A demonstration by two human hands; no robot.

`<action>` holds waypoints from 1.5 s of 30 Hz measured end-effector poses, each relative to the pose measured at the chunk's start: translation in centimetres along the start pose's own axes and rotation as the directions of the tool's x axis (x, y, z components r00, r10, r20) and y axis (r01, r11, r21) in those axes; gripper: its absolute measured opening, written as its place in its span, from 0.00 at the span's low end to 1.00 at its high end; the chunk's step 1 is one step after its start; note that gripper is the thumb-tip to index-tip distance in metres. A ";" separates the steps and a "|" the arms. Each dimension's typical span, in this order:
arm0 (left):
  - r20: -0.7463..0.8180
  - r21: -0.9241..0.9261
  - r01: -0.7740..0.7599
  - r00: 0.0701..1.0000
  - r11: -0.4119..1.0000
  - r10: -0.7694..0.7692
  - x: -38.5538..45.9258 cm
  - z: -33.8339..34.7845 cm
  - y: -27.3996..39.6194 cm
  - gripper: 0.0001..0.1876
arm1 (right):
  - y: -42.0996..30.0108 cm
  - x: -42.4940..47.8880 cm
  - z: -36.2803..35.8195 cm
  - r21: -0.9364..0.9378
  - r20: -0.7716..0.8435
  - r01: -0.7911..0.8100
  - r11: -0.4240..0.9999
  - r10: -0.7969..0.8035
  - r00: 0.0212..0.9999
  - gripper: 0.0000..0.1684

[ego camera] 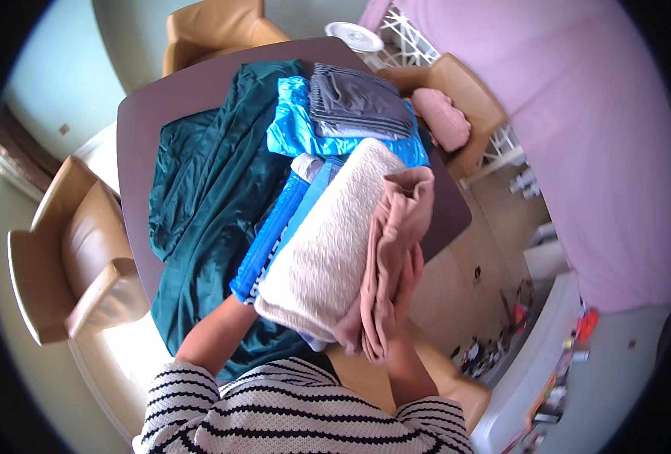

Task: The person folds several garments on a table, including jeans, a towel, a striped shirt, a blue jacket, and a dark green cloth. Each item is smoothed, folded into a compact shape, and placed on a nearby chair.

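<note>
Between my two hands is a bundle of folded cloth: a cream fleecy cloth (330, 244), a dusty-pink garment (389, 249) on its right side and blue lettered cloth (273, 238) on its left. My right hand (408, 278) presses against the pink garment from the right. The blue cloth and the bundle hide my left hand; only its forearm shows. Beyond the bundle, folded grey striped clothes (361, 105) lie on a bright blue patterned cloth (293, 122). A dark green satiny cloth (199, 170) spreads over the table's left half and hangs over the near edge.
The brown table (142, 122) has tan leather chairs around it, one at the left (80, 255) and one at the back (216, 28). A pink bundle (440, 119) rests on the right chair (471, 96). A lilac curtain (568, 142) hangs at the right.
</note>
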State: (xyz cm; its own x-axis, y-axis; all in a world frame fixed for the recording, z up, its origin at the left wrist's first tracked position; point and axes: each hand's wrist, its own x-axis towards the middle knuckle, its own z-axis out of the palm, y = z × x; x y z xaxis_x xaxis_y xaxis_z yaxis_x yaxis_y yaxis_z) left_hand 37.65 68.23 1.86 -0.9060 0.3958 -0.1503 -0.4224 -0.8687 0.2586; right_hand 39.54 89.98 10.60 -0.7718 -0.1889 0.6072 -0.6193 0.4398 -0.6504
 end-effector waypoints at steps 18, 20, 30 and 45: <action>0.038 0.189 0.671 0.725 0.717 -0.688 -21.3 -2.2 -10.4 0.23 | -22.4 -26.1 -3.5 -0.236 -0.350 -0.320 0.917 0.227 0.909 0.41; 0.038 0.205 0.748 0.638 0.631 -0.769 -21.3 -2.5 -13.2 0.23 | -23.3 -29.4 -3.9 -0.274 -0.379 -0.390 0.879 0.274 0.884 0.41; 0.047 0.191 0.930 0.311 0.314 -0.949 -22.8 -2.7 -27.3 0.23 | -25.4 -43.6 -4.6 -0.249 -0.471 -0.675 0.694 0.522 0.711 0.40; -0.119 0.121 0.948 0.310 0.296 -0.943 -20.7 -6.0 -45.2 0.23 | -22.3 -41.8 -13.5 -0.359 -0.528 -0.890 0.282 0.724 0.443 0.26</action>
State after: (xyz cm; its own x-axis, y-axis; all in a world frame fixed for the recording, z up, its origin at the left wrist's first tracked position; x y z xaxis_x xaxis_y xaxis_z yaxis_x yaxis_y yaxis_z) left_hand 75.70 97.52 -12.50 0.1211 0.9065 -0.4044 -0.9868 0.1539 0.0495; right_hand 87.56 99.89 5.89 -0.7143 0.6988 0.0390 0.5636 0.6074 -0.5599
